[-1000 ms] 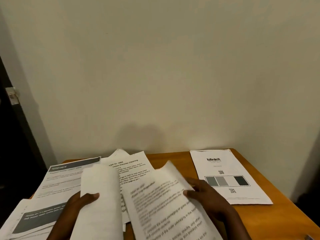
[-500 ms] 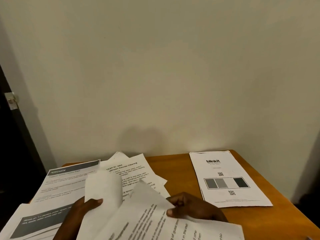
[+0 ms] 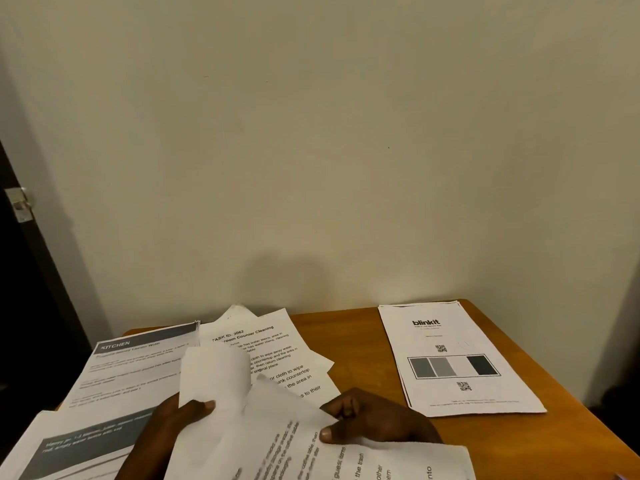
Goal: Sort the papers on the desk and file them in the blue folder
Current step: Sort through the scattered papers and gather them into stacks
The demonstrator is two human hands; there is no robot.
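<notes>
My left hand (image 3: 173, 424) pinches a curled blank sheet (image 3: 214, 377) by its lower edge. With thumb on top, my right hand (image 3: 374, 424) grips the corner of a printed sheet (image 3: 311, 455) turned sideways at the bottom centre. Beneath them lie overlapping cleaning task sheets (image 3: 273, 344). A sheet headed KITCHEN (image 3: 138, 368) and another grey-banded sheet (image 3: 79, 448) lie at the left. A small stack topped by a blinkit page (image 3: 457, 358) rests at the right. No blue folder is in view.
The wooden desk (image 3: 353, 337) stands against a plain wall. Its right edge (image 3: 568, 403) falls away beside the blinkit stack. A dark door frame with a metal hinge (image 3: 20, 204) is at the far left.
My right hand has pulled the printed sheet down toward me and turned it sideways, uncovering more of the cleaning task sheets. The left hand still holds the blank sheet, now more curled.
</notes>
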